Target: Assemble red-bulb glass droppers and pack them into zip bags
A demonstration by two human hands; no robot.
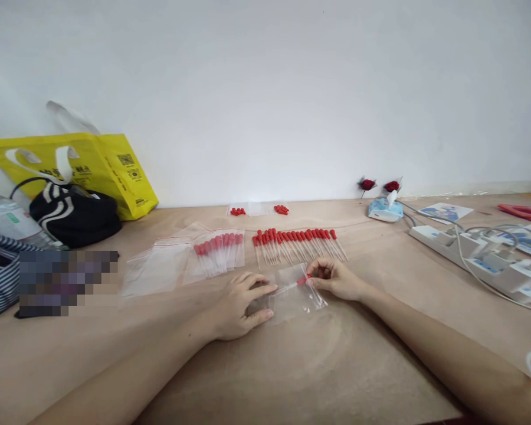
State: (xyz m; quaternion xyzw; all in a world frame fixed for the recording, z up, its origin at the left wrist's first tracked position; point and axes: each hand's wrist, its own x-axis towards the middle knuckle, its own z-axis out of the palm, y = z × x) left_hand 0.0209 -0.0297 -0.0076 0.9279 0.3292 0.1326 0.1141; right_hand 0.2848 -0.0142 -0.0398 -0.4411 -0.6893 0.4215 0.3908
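A clear plastic bag (pixel 292 304) lies on the table between my hands. My right hand (pixel 335 279) pinches a red-tipped dropper (pixel 304 280) at the bag's right side; its clear stem is hard to make out against the plastic. My left hand (pixel 241 306) rests at the bag's left edge, thumb and fingers spread apart. Behind the hands lies a row of red-topped droppers (pixel 298 237). Left of that row, several more red-topped droppers (pixel 219 243) lie in or on a clear bag. Flat clear bags (pixel 157 268) are further left.
Small red pieces (pixel 281 209) lie on plastic near the wall. At left are a yellow bag (pixel 135 183), a black pouch (pixel 77 215) and a bottle (pixel 13 221). Tissues (pixel 385 210), roses (pixel 392 186) and a power strip with cables (pixel 491 260) are at right.
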